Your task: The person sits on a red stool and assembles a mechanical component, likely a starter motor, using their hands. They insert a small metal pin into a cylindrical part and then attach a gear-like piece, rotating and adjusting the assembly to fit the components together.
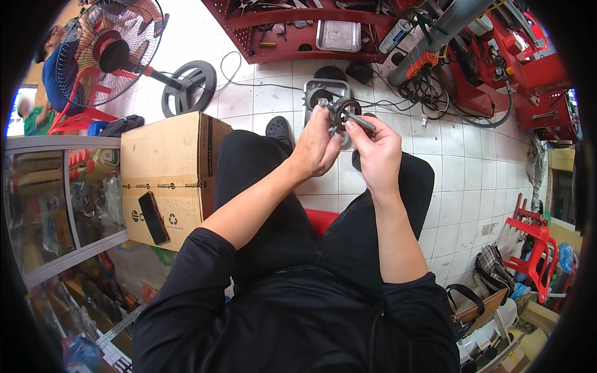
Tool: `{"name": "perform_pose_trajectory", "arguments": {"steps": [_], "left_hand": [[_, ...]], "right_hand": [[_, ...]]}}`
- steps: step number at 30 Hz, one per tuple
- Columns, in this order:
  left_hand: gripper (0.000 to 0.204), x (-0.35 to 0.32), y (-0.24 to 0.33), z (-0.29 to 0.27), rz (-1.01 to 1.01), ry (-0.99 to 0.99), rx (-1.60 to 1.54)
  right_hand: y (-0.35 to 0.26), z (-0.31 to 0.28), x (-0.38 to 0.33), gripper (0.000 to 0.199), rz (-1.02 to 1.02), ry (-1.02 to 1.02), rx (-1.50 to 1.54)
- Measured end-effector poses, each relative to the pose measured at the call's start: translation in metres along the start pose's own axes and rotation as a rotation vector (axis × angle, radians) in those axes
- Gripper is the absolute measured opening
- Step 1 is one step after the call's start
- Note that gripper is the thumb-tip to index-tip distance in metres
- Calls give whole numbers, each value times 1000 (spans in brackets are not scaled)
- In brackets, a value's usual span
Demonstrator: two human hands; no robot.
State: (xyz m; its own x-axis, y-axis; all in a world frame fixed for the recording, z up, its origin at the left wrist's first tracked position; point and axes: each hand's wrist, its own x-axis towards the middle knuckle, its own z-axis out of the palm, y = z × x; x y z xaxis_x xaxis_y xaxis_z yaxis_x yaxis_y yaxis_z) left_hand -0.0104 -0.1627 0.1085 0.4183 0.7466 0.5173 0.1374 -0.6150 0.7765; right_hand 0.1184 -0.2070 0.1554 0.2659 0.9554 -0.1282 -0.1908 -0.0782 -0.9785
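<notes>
My left hand [316, 144] is closed round a dark metal part [336, 110] with a ring-shaped end, held out above the floor between my knees. My right hand [378, 148] is closed too, thumb and fingers pinching at a grey metal rod [362, 122] that lies against the ring. How the rod meets the part is hidden by my fingers. Beneath both hands a shallow metal tray [345, 142] rests on the tiles, and dark round pieces show at its far end.
To my left a cardboard box [163, 155] carries a phone [153, 217], beside a glass cabinet [62, 199]. A standing fan [115, 56] and another person [51, 74] are far left. Ahead stands a red tool cart [292, 37]; cables [429, 105] cross the floor near red machinery [497, 68].
</notes>
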Motion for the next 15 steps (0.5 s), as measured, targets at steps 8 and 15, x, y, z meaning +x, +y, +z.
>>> {"name": "perform_pose_trajectory", "arguments": {"steps": [8, 15], "left_hand": [[31, -3, -8, 4, -98, 42, -108], [24, -3, -13, 6, -138, 130, -169]], "right_hand": [[23, 6, 1, 17, -359, 80, -292], [19, 13, -2, 16, -568, 108, -615]]}}
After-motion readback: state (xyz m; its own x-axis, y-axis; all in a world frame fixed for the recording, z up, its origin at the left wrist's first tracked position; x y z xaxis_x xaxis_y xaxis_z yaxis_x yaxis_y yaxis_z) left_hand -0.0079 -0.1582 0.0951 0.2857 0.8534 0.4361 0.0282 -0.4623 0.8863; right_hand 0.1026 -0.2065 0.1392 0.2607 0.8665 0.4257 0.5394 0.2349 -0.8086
